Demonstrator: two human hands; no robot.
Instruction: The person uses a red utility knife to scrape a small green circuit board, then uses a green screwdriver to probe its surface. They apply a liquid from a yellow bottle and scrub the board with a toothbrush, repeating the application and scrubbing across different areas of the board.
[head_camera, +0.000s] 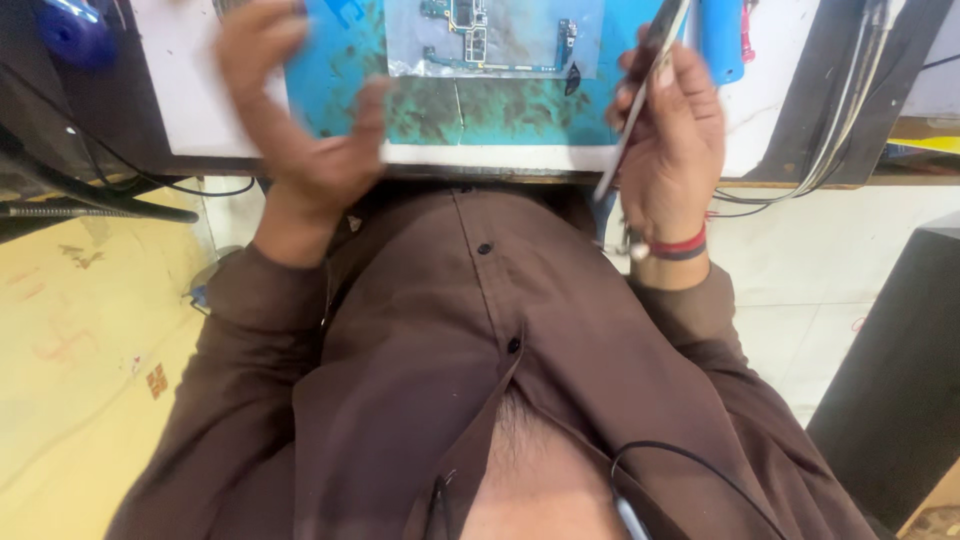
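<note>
Head view looks straight down a brown shirt (480, 350) to the desk (200, 110) edge. Right hand (672, 150) is clenched around a thin metal tool (640, 90), likely tweezers (tip pointing toward 7 o'clock). Left hand (295, 110) is blurred, fingers loose, grasping nothing. A green circuit board (495, 38) lies on the blue mat (440, 100), at 10 o'clock from the right hand, apart from both hands.

circuit board (495, 40) on mat (340, 90) | mat on bench (200, 110) | cables (850, 110) right
</note>
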